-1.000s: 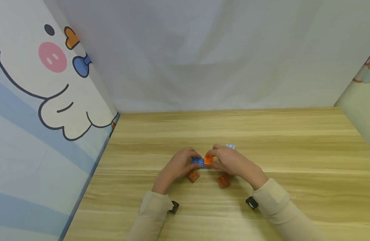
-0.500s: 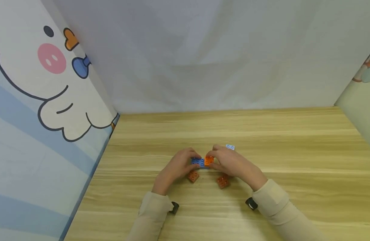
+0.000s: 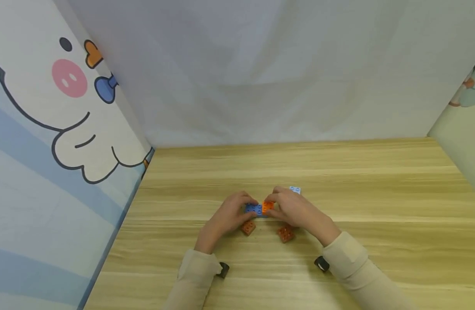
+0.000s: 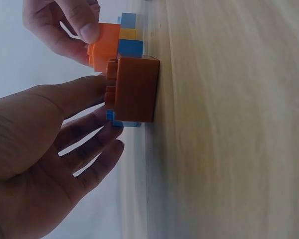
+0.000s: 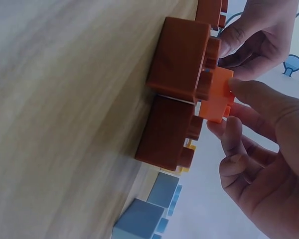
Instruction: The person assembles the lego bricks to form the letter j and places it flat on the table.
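Note:
A blue toy brick [image 3: 254, 210] lies on the table, with my left hand [image 3: 230, 212] gripping its left part between thumb and fingers. An orange brick [image 3: 267, 208] sits on its right end. My right hand [image 3: 295, 208] pinches that orange brick from the right, thumb on the near side. In the left wrist view a brown brick [image 4: 134, 90] stands close before my left thumb and hides much of the blue one. Two brown bricks stand side by side in the right wrist view, the nearer-looking brown brick [image 5: 179, 59] partly covering the orange one.
A brown brick [image 3: 285, 234] lies below my right hand, its neighbour mostly hidden. Past that hand a light blue brick [image 3: 295, 190] shows. The right wrist view has pale blue bricks [image 5: 139, 220] and a bit of yellow. A white cloth wall [image 3: 284, 86] closes the back.
Both hands keep their grips on the blue and orange bricks. The head view has shifted slightly; no brick has visibly changed place.

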The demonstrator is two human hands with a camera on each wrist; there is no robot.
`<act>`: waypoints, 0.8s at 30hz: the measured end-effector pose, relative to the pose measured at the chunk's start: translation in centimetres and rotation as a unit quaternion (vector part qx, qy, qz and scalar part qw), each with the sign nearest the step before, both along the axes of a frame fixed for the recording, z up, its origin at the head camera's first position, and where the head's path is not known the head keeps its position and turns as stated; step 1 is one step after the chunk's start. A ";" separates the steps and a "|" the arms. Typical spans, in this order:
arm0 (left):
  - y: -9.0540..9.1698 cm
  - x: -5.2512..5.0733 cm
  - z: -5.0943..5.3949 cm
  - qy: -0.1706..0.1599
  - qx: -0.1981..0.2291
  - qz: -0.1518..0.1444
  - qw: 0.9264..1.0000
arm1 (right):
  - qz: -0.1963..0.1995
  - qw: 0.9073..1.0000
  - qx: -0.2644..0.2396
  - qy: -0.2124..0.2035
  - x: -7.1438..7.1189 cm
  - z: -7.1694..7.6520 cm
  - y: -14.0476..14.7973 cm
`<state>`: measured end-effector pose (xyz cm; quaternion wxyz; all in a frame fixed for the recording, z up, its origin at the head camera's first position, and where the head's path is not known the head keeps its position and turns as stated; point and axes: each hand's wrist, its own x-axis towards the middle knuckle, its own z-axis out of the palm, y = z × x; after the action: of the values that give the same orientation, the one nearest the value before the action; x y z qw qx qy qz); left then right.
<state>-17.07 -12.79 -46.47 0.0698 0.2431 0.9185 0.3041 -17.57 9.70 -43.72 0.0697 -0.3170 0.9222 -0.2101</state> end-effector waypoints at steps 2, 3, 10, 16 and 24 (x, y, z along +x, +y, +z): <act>-0.1 0.2 0.0 -0.002 -0.004 0.007 1.000 | 0.000 1.000 0.001 -0.004 0.0 0.0 0.0; -0.1 0.4 0.1 -0.003 -0.005 0.012 1.000 | -0.001 1.000 0.001 -0.005 0.0 -0.1 0.0; -0.5 2.2 0.5 -0.001 -0.024 0.087 0.996 | -0.003 1.000 -0.005 -0.018 -0.2 0.1 -0.1; -0.4 3.8 0.7 0.008 -0.046 0.120 0.992 | -0.006 1.000 -0.005 -0.028 -0.3 0.3 -0.1; -0.3 4.5 0.2 0.020 -0.082 0.121 0.989 | -0.006 0.999 -0.001 -0.036 -0.1 0.2 0.0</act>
<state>-12.56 -13.04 -46.25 0.0337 0.1294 0.9642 0.2291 -17.68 9.68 -43.54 0.1012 -0.3034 0.9208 -0.2231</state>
